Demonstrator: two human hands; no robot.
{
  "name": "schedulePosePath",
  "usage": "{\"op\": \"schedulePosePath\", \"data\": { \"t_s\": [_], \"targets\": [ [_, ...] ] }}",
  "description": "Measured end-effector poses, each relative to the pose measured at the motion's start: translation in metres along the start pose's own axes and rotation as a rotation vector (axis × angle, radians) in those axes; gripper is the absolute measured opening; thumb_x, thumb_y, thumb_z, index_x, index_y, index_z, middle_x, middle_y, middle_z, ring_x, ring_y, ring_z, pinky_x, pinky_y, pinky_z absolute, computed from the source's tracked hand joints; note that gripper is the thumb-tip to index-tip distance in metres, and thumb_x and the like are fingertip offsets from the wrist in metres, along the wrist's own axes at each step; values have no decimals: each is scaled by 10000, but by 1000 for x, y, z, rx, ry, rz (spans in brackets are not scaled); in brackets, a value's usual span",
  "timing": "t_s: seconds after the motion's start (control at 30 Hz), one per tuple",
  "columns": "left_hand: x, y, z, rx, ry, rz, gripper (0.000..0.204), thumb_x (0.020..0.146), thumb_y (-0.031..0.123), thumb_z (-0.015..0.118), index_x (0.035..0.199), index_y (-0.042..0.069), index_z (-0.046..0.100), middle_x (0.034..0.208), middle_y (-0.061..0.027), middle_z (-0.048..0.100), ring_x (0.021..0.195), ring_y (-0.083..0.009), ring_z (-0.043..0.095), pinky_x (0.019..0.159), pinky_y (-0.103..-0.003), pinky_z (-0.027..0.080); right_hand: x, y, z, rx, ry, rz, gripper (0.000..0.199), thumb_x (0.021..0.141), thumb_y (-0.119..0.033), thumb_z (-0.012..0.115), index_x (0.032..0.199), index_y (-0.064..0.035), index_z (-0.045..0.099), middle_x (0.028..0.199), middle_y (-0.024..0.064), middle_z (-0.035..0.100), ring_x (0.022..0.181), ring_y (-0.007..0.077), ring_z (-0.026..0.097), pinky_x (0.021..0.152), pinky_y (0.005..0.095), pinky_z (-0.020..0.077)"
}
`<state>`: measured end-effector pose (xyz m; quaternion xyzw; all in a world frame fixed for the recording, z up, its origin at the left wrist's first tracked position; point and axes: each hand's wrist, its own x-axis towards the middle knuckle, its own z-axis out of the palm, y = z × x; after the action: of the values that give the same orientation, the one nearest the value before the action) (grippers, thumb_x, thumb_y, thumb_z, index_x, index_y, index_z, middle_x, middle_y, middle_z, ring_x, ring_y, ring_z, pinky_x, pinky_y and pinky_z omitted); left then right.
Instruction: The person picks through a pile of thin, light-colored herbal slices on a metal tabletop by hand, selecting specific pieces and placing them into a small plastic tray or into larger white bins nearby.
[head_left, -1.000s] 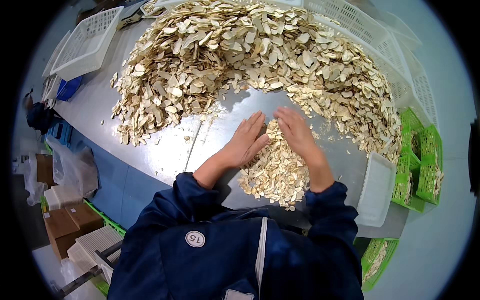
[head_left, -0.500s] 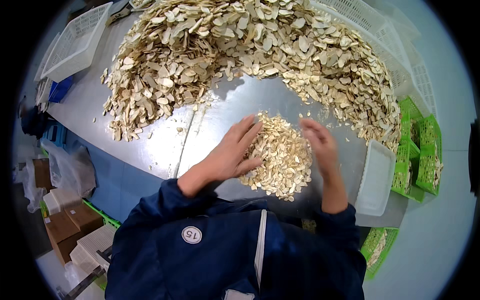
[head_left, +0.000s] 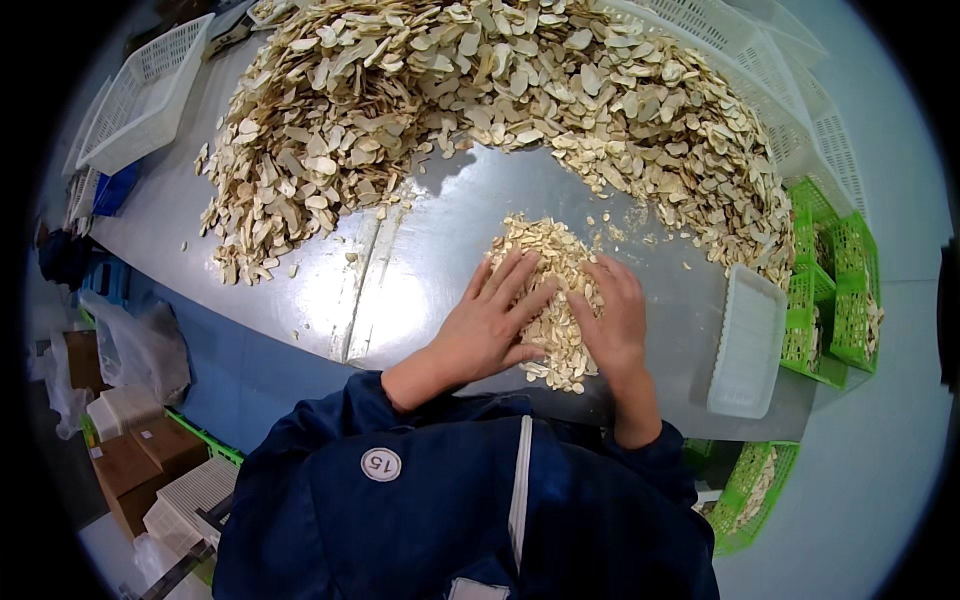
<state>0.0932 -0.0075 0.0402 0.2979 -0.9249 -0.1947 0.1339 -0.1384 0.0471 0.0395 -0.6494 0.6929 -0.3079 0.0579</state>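
A small heap of pale dried slices (head_left: pixel 552 325) lies on the metal table (head_left: pixel 430 250) right in front of me. My left hand (head_left: pixel 490 320) rests against the heap's left side, fingers spread and partly over the slices. On the opposite side, my right hand (head_left: pixel 612 318) touches the heap with its fingers stretched out and the thumb apart. Neither hand grips anything. Beyond them, a much larger pile of bigger dried slices (head_left: pixel 330 130) curves across the far part of the table.
A white plastic tray (head_left: pixel 746 342) sits at the table's right edge. Green baskets (head_left: pixel 855 290) holding slices stand beyond it. White crates (head_left: pixel 150 95) are at the far left, with another row behind the large pile. Cardboard boxes (head_left: pixel 140 465) and plastic bags (head_left: pixel 140 350) lie at lower left.
Both hands have moved inward onto the small heap, the right one leftward and the left one rightward. The heap is now narrower between them.
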Motion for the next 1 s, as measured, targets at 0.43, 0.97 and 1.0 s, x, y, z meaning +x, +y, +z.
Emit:
{"op": "schedulePosePath", "data": {
  "t_s": [0.43,0.97,1.0],
  "targets": [
    [21,24,20,-145,-185,684,593,952,359,651,1514,196,554,1622,-72,477,1541,-300,391,1299,-510,272,-3,3,-30,323,-36,353,171,1021,-105,649,1164,-49,725,1073,128,763,928,261,755,821,345,578],
    [33,-38,-13,94,191,77,465,853,60,650,1315,103,690,1242,-78,673,1106,-280,633,960,-364,542,12,12,-2,-103,-109,-156,258,954,-122,701,1206,-67,701,1229,97,705,1185,344,624,1043,454,501],
    [34,-39,-13,93,189,77,465,853,60,650,1315,103,690,1242,-78,673,1106,-280,633,960,-364,542,14,11,-2,-94,-125,-151,235,959,-150,703,1177,-63,701,1218,93,708,1177,344,626,1037,458,506]
  ]
}}
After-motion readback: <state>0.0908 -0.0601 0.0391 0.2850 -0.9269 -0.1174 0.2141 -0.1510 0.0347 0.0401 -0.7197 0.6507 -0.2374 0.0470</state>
